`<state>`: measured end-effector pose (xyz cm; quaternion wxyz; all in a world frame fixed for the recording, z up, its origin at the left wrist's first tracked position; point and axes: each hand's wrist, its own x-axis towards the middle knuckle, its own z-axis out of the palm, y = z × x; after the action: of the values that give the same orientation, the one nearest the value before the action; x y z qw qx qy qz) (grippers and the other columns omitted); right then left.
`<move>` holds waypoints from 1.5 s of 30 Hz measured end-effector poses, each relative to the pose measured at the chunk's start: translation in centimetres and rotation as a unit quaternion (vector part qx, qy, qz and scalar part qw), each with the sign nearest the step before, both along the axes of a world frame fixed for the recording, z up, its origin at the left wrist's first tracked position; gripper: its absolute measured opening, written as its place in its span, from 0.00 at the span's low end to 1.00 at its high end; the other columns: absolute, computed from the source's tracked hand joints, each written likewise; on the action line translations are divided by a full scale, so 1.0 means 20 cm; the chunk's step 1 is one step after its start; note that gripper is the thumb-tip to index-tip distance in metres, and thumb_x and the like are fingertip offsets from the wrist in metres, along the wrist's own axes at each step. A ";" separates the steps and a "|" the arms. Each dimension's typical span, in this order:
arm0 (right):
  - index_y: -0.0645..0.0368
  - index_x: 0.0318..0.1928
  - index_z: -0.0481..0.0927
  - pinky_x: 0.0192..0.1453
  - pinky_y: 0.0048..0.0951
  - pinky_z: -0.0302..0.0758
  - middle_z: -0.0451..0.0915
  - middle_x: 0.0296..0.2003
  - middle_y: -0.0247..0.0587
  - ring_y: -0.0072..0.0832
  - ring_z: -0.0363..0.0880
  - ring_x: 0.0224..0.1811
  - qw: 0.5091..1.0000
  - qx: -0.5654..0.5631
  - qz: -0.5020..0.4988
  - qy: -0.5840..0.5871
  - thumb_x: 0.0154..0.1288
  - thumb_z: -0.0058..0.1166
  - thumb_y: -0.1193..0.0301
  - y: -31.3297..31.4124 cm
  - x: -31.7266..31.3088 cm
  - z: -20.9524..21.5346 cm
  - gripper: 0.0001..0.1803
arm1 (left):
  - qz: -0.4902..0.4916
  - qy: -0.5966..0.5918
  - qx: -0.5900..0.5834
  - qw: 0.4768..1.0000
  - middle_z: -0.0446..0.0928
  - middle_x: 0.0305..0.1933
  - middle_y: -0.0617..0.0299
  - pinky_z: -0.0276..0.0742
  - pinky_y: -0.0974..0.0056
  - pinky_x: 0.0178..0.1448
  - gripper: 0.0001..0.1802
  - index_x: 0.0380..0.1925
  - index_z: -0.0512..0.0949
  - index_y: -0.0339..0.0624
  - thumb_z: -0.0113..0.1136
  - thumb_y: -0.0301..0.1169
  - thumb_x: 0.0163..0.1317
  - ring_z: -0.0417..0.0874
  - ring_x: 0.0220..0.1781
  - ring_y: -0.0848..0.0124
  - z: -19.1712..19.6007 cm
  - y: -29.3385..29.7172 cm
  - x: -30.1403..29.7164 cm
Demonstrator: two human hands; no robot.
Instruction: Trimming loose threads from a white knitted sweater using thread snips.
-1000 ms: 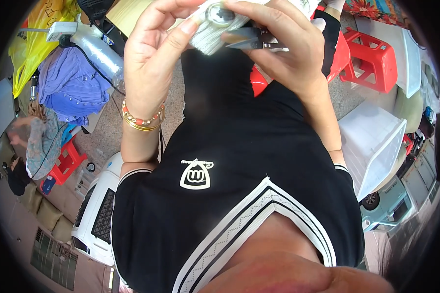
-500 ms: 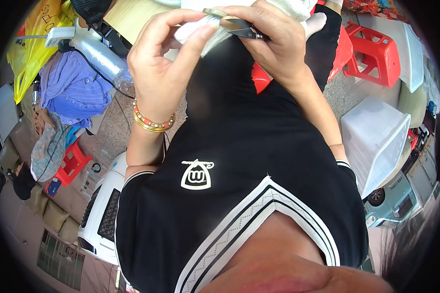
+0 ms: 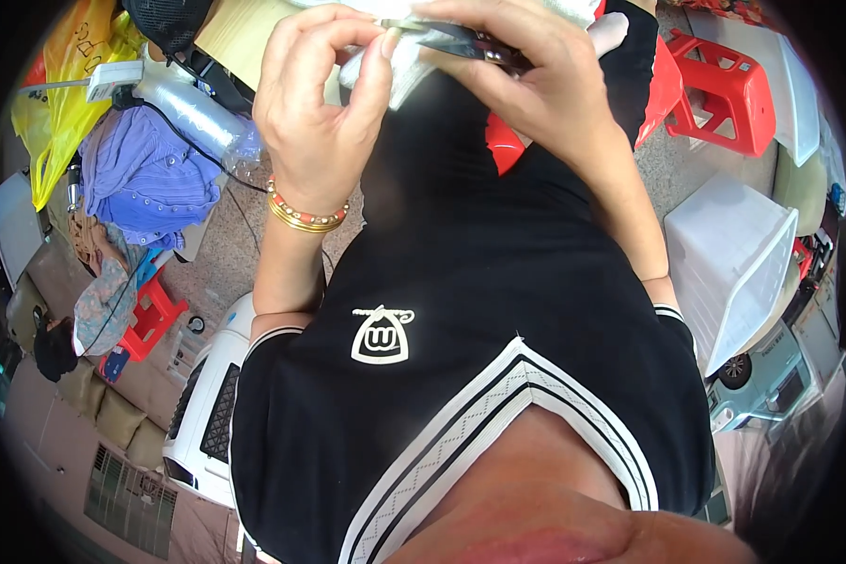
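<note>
My left hand (image 3: 312, 122), with orange and gold bangles at its wrist, pinches white knit fabric (image 3: 406, 75) between thumb and fingertips at the top of the view. From the right, my right hand (image 3: 559, 85) grips a pair of dark metal thread snips (image 3: 475, 45). Their narrow blades point left and reach close to my left fingertips. Whether the tips touch the cloth is too blurred to see. More white fabric (image 3: 573, 11) lies beyond my right hand, partly cut off by the upper edge.
Left are a crumpled purple shirt (image 3: 146, 169), a yellow plastic bag (image 3: 52, 141), a white plug block with cables (image 3: 115, 81) and a red stool (image 3: 153, 315) beside another person (image 3: 103, 305). At right stand another red stool (image 3: 733, 94) and a translucent plastic bin (image 3: 728, 263).
My left fingers have straightened somewhat and shifted closer to the snips. The snips have moved slightly left, over the fabric edge. The view has shifted a little.
</note>
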<state>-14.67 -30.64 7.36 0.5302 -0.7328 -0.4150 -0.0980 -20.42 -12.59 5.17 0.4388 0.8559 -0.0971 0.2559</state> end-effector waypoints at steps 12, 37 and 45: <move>0.61 0.48 0.78 0.36 0.32 0.75 0.74 0.34 0.43 0.40 0.78 0.33 0.974 0.021 -0.065 -0.216 0.58 0.63 0.71 -0.06 0.02 -0.03 0.17 | -0.002 0.031 -0.048 0.998 0.80 0.42 0.58 0.78 0.72 0.42 0.05 0.35 0.80 0.33 0.65 0.20 0.58 0.80 0.40 0.75 0.02 -0.04 0.03; 0.61 0.43 0.77 0.32 0.32 0.75 0.71 0.30 0.40 0.37 0.77 0.30 0.857 -0.442 -0.115 -0.240 0.57 0.62 0.69 0.02 -0.11 0.23 0.15 | 0.031 -0.068 -0.056 0.996 0.78 0.39 0.54 0.77 0.68 0.38 0.06 0.35 0.77 0.35 0.64 0.21 0.58 0.79 0.36 0.69 -0.09 -0.02 0.00; 0.60 0.41 0.77 0.31 0.31 0.74 0.71 0.29 0.39 0.35 0.77 0.30 0.956 -0.047 -0.132 -0.258 0.58 0.62 0.69 0.03 -0.01 -0.04 0.13 | 0.021 -0.064 -0.126 0.990 0.77 0.41 0.55 0.80 0.69 0.41 0.06 0.36 0.78 0.34 0.64 0.22 0.60 0.80 0.39 0.70 -0.11 -0.03 0.01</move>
<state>-14.86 -30.08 6.47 0.3519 -0.7549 -0.4418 -0.3333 -20.29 -13.26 3.06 0.5304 0.7775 -0.0740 0.3297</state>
